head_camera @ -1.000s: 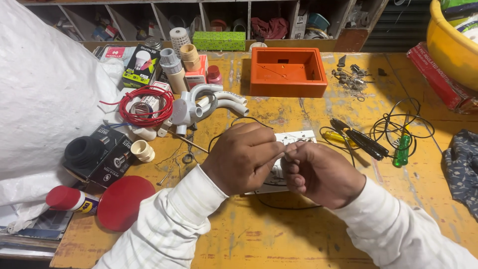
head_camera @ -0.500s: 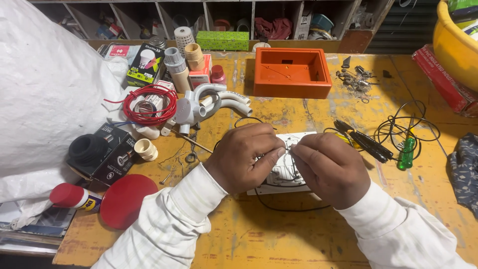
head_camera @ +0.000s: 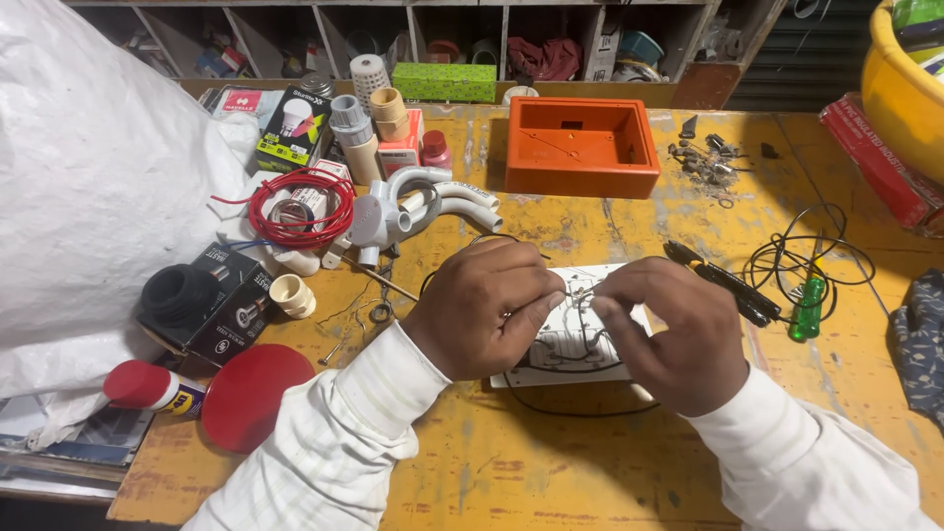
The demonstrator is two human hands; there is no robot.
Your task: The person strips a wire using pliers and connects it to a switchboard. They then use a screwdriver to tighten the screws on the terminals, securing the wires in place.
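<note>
Fingertips of both hands meet over a thin bare wire end (head_camera: 580,293) — the left hand (head_camera: 482,305) pinches it from one side, the right hand (head_camera: 669,329) from the other, thumbs and forefingers closed narrow on it. Just beneath lies a flat white switch plate with wiring on its back (head_camera: 565,344), resting on the worn yellow wooden table (head_camera: 551,462). To the right sit black-handled pliers (head_camera: 728,285) and a green-handled screwdriver (head_camera: 808,307) beside a loop of black cable (head_camera: 787,256). Farther back stands an orange plastic box (head_camera: 580,146); to the left — a red wire coil (head_camera: 300,205) and white pipe bends (head_camera: 423,202).
</note>
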